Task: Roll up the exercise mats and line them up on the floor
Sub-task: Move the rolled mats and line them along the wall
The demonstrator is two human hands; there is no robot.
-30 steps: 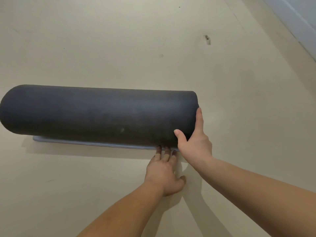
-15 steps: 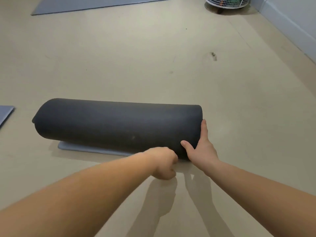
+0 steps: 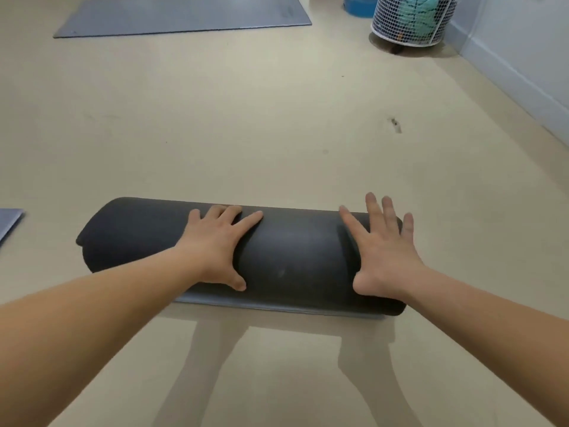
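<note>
The left grip point(image 3: 220, 241) has been withdrawn from the loose near edge of the rolled mat point(image 3: 292, 257), where its fingers were first tucked and then curled. It has been laid flat across the top of the roll near the middle, fingers spread. The right grip point(image 3: 385, 254) has been taken off the roll's right end face and set palm-down on top near that end, fingers straight. The view has been raised, so a flat mat point(image 3: 184, 15), a white wire basket point(image 3: 412, 20) and the corner of another mat point(image 3: 9, 220) are now seen.
</note>
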